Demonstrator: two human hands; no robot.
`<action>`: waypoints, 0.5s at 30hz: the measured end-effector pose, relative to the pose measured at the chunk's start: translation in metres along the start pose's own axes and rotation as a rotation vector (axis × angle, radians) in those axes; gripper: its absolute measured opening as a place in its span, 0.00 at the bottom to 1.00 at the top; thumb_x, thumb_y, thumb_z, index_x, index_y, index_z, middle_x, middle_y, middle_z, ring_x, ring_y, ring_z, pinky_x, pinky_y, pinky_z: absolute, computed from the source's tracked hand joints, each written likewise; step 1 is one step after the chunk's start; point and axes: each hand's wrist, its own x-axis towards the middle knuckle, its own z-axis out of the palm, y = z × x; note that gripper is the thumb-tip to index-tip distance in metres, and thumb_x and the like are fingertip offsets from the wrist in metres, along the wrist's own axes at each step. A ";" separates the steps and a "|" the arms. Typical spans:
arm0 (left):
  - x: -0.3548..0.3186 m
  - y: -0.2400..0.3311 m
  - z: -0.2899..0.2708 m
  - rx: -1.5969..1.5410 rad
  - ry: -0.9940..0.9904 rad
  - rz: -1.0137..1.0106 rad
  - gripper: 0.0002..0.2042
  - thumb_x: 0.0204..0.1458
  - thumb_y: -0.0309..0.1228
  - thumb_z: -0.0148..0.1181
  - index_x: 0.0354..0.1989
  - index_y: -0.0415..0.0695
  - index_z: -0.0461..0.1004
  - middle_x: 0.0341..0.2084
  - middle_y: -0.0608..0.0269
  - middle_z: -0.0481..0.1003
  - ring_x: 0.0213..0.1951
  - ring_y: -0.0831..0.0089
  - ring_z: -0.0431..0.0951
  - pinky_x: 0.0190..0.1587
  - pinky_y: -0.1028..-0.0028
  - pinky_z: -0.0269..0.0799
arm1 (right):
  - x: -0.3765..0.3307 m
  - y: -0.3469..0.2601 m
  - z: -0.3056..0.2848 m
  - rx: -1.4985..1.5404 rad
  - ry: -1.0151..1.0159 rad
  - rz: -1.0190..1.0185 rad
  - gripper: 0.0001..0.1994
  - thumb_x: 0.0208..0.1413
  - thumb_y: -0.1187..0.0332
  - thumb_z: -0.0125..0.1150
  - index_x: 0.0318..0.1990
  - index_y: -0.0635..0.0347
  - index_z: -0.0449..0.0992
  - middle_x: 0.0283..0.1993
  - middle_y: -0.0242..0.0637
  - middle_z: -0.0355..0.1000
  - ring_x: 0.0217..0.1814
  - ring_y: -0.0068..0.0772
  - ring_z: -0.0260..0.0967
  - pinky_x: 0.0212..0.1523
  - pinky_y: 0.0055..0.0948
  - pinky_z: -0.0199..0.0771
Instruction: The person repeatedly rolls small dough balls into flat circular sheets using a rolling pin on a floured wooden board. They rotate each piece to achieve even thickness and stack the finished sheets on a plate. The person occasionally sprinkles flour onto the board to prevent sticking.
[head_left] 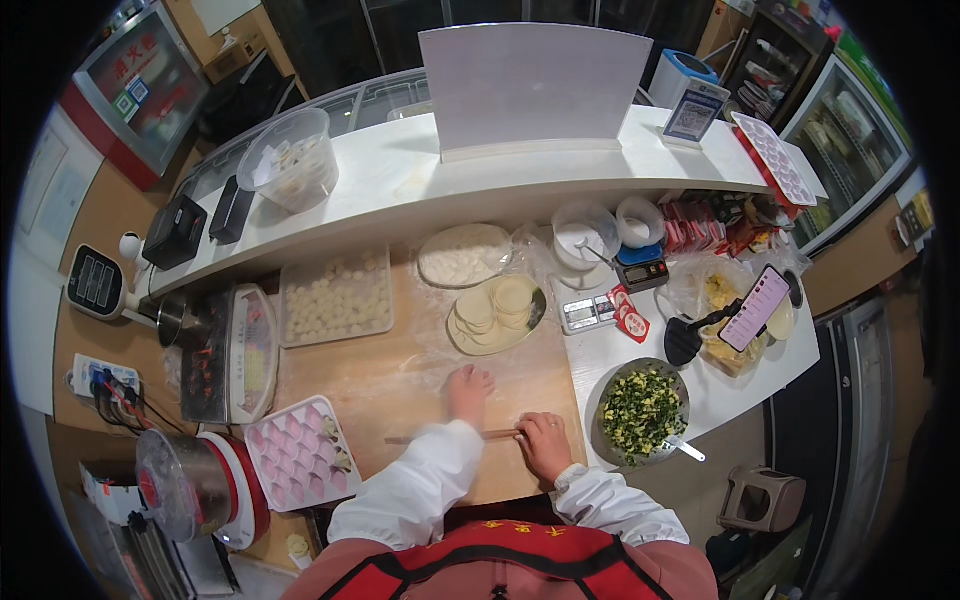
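My right hand point(545, 446) rests on the wooden board point(400, 395), its fingers over the right end of a thin wooden rolling pin point(497, 434). My left sleeve crosses over the pin and hides its middle. Farther forward, my left hand point(470, 393) is low over the floury board, slightly blurred, and whether its fingers hold anything does not show. Just beyond it is a plate of round dough wrappers point(493, 314), stacked in overlapping piles. Behind that plate lies a large pale mass of dough point(464, 255) under clear wrap.
Left of the board's middle stands a clear tub of small dough balls point(338, 297). A pink molded tray point(300, 452) holds a few filled dumplings. On the right are a bowl of chopped green filling point(643, 412), a kitchen scale point(590, 313) and a phone on a stand point(755, 308).
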 end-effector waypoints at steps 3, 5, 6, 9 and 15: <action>0.016 -0.012 0.025 -0.071 -0.110 0.181 0.11 0.66 0.28 0.54 0.46 0.29 0.71 0.35 0.51 0.80 0.38 0.63 0.84 0.44 0.66 0.83 | -0.001 0.005 -0.003 0.000 0.005 -0.016 0.13 0.53 0.68 0.69 0.45 0.55 0.77 0.50 0.39 0.74 0.56 0.47 0.69 0.61 0.45 0.64; 0.030 -0.012 0.037 0.058 0.060 0.161 0.08 0.65 0.24 0.51 0.43 0.28 0.71 0.37 0.46 0.80 0.37 0.60 0.85 0.43 0.65 0.84 | 0.001 0.009 -0.005 0.003 0.024 -0.023 0.12 0.53 0.68 0.69 0.45 0.56 0.77 0.50 0.39 0.73 0.56 0.48 0.69 0.60 0.46 0.64; 0.036 -0.010 0.040 0.131 0.102 0.162 0.08 0.64 0.23 0.50 0.43 0.28 0.70 0.38 0.45 0.80 0.37 0.59 0.85 0.43 0.64 0.85 | 0.002 0.011 -0.006 0.006 0.020 -0.021 0.12 0.53 0.68 0.69 0.45 0.56 0.76 0.50 0.40 0.73 0.56 0.48 0.69 0.60 0.46 0.64; 0.044 -0.002 0.033 0.123 0.106 0.176 0.07 0.63 0.20 0.46 0.45 0.30 0.67 0.38 0.43 0.79 0.36 0.55 0.85 0.42 0.63 0.86 | 0.010 0.018 -0.011 0.024 -0.005 -0.035 0.11 0.54 0.69 0.68 0.44 0.57 0.76 0.50 0.41 0.73 0.55 0.49 0.68 0.59 0.47 0.65; 0.028 0.014 -0.048 0.280 -0.149 0.221 0.06 0.65 0.25 0.49 0.47 0.39 0.70 0.35 0.57 0.80 0.34 0.68 0.83 0.37 0.69 0.83 | 0.045 0.043 -0.032 0.070 -0.071 -0.002 0.09 0.56 0.72 0.63 0.44 0.59 0.76 0.49 0.47 0.72 0.53 0.56 0.67 0.55 0.49 0.67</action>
